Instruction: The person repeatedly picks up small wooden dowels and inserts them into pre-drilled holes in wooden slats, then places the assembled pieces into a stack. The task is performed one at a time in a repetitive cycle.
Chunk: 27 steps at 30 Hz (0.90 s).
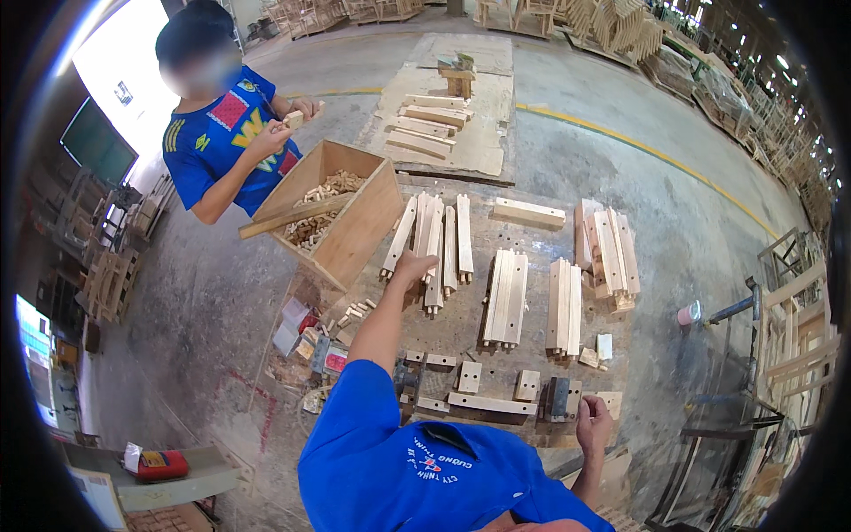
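While the person's blue-shirted shoulders fill the lower edge, the right hand [592, 424] rests curled near the table's [532, 232] near edge, fingers drawn together, touching or just over a small square pale wood block [610, 401]; whether it actually clamps the block cannot be told. Just left of it lie a long flat pale wood strip with holes [492, 404], a dark metal clamp piece [557, 397] and a few short drilled wood blocks [470, 376]. At the table's left corner sits a heap of small cartons and red-and-white packets [310, 341].

Farther out, the left hand [413, 266] reaches forward at arm's length, fingers spread and pressed on the near end of a bundle of long pale wooden slats [434, 239]. To the right lie three more bundles of the same slats, each apart from the next. Just left of the reached bundle stands a tilted open plywood crate of small wooden dowel pegs [337, 213].

Beyond the crate, another person in a blue printed shirt holds a small wood block [293, 118] in both hands. Behind the table, more pale wood pieces [430, 124] lie on a board on the concrete floor [620, 168].
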Available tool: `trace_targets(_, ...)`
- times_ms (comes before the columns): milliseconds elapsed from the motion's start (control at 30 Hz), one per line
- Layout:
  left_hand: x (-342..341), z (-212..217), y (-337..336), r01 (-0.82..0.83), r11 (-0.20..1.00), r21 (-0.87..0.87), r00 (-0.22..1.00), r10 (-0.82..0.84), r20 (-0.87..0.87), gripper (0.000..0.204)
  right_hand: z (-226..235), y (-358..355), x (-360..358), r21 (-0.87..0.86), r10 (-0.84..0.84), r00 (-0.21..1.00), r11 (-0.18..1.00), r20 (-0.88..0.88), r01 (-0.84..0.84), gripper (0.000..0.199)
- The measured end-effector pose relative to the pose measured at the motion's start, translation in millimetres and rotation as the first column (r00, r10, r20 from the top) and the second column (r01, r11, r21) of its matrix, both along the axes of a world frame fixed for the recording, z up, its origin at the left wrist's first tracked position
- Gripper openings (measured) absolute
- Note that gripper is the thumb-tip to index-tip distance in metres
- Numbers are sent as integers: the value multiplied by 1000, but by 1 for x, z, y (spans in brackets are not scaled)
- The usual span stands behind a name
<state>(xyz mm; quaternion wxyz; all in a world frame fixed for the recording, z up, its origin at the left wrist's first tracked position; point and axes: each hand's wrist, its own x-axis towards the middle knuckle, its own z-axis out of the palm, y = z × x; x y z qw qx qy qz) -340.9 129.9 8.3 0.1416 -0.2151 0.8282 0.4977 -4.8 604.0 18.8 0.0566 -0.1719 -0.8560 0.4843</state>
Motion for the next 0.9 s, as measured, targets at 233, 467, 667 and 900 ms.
trace_targets(233,85,12,36,100,906,410,979,-17,-202,57,2,-52,-45,-325,102,993,942,51,-80,21)
trace_targets(467,207,16,132,268,918,-294,760,-388,-521,71,41,-183,-129,-625,184,983,765,-18,-155,57)
trace_targets(667,255,34,160,280,856,-435,525,-516,-677,85,53,-183,-130,-808,-9,991,581,-131,-101,28)
trace_targets(900,244,54,157,475,770,-427,373,-615,-694,68,65,-131,-117,-797,150,970,552,-193,-245,34)
